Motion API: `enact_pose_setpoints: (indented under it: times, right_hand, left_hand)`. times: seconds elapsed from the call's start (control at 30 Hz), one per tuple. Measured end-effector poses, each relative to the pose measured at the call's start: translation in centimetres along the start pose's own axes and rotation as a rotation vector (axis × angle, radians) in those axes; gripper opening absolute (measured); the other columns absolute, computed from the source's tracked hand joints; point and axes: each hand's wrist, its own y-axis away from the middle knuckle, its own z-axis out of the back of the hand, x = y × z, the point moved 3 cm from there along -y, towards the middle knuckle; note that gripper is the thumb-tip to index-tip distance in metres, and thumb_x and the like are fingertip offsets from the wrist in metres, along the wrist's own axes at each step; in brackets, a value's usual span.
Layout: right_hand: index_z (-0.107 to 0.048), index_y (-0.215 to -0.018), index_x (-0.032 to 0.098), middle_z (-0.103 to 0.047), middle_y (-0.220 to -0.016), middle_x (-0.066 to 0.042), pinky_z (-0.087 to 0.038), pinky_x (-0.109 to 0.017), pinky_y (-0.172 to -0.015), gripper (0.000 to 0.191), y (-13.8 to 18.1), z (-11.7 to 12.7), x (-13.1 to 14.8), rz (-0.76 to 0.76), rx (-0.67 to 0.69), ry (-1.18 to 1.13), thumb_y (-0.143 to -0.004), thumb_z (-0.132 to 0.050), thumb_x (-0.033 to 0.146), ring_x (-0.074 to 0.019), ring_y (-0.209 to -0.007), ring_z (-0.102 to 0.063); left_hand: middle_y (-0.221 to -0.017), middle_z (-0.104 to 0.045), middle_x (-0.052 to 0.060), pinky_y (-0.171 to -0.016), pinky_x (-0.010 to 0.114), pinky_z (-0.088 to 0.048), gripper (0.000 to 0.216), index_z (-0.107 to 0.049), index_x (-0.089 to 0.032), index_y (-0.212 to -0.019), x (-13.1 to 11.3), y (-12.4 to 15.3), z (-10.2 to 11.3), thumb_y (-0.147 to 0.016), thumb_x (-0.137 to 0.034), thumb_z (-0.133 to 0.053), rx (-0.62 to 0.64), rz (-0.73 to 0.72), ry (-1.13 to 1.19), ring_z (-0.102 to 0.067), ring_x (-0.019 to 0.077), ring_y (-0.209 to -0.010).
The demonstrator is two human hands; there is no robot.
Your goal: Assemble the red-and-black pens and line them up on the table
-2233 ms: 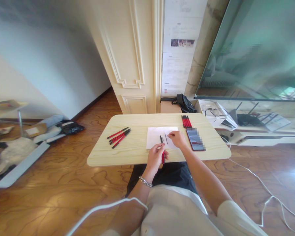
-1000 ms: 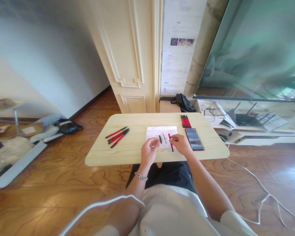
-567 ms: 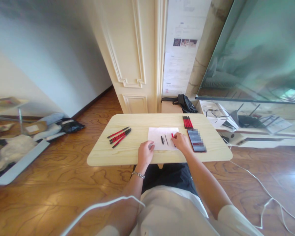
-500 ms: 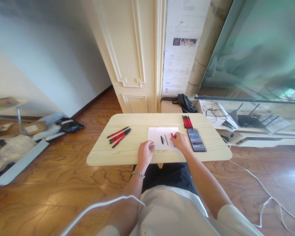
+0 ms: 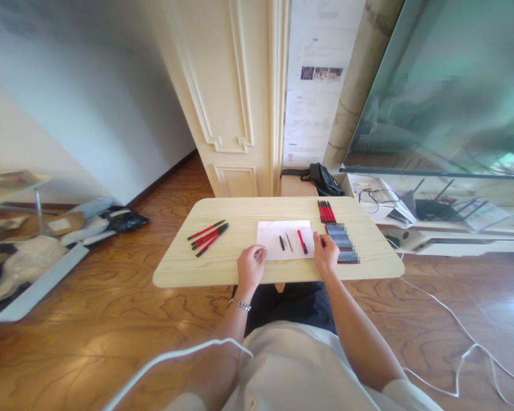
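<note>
A white sheet of paper (image 5: 270, 233) lies on the pale wooden table (image 5: 223, 268). On it are parts of a pen: a black piece (image 5: 282, 243), a tiny light piece that may be a spring, a thin dark refill (image 5: 289, 242) and a red barrel with a black end (image 5: 302, 241). My left hand (image 5: 251, 267) rests at the paper's lower left edge, fingers loosely curled and slightly apart, nothing visible in them. At the right edge, my right hand (image 5: 326, 254) has loosely bent fingers and no pen part in it; it partly covers a phone (image 5: 342, 240).
Several red and black pens (image 5: 209, 237) lie at the table's left. Several more pens (image 5: 326, 212) sit side by side at the back right. Behind the table is a black bag (image 5: 324, 180) on a box. A white cable (image 5: 458, 365) runs over the floor at right.
My right hand has let go of the red barrel, which now lies on the paper, and moved right to the paper's edge. My left hand has barely moved.
</note>
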Motion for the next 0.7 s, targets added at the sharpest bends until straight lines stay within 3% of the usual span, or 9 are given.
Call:
enact_pose_setpoints:
  times: [0.17,0.7]
  right_hand:
    - [-0.059,-0.066,0.017,-0.056,-0.055,0.0,-0.033,-0.025,-0.056,0.05,-0.31,0.04,-0.8,-0.037,-0.03,-0.084,-0.086,-0.042,0.058,-0.0144,-0.056,-0.048]
    - [-0.063,-0.071,0.015,-0.064,-0.066,-0.006,-0.037,-0.025,-0.061,0.052,-0.54,0.6,-0.29,-0.048,0.029,-0.031,-0.087,-0.037,0.057,-0.0174,-0.065,-0.055]
  left_hand:
    - [-0.088,-0.072,0.006,-0.076,0.031,-0.051,0.018,-0.068,-0.022,-0.089,-0.05,0.17,0.32,-0.083,-0.034,-0.057,-0.022,0.05,0.023,-0.067,0.0192,-0.081]
    - [-0.088,-0.072,0.005,-0.08,0.031,-0.05,0.016,-0.068,-0.02,-0.087,-0.69,0.35,0.46,-0.082,-0.031,-0.056,0.006,0.047,0.03,-0.067,0.0188,-0.082]
